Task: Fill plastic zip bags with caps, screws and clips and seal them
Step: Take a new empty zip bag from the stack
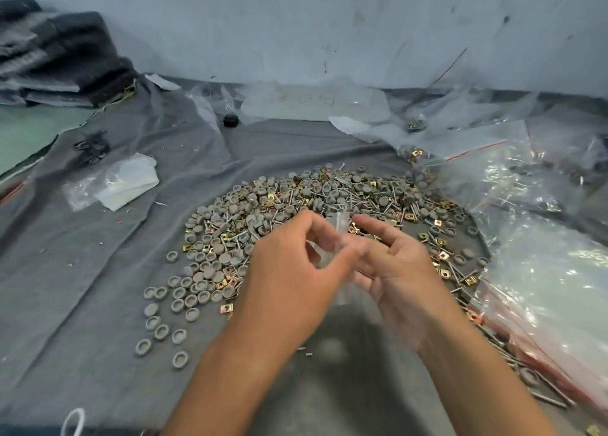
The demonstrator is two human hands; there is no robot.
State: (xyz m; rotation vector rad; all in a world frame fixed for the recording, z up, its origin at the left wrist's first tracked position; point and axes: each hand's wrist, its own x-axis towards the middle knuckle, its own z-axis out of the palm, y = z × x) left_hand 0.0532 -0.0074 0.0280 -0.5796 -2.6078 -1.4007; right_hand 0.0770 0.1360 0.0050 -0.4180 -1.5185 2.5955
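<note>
I see a wrinkled grey cloth (108, 254) of matte woven fabric covering the work surface, with a scuffed pale wall (329, 24) at 12 o'clock. At 3 o'clock lies a slumped heap of glossy, crinkled clear plastic bags (543, 271), some edged with red zip strips. At 10 o'clock sits a folded stack of dark, coarse textiles (56, 57). The centre holds a broad, roughly round pile of hardware (296, 205): grey disc-shaped caps (179, 304), some dished side up, which straggle out toward 8 o'clock; thin silvery screws (332, 193); and small, square brass-coloured clips (227, 308). At 9 o'clock rests a flat sheaf of small translucent bags (115, 185). A small black faceted knob (231, 120) lies at 12 o'clock.

Over the near edge of the pile, my left hand (289, 277) and right hand (394, 264) meet. Between them is one small clear zip bag (340, 225), blurred, standing upright. The left thumb and curled fingers pinch its side; the right hand, palm up with fingers bent, pinches it from the opposite side. I cannot tell what the bag contains.
</note>
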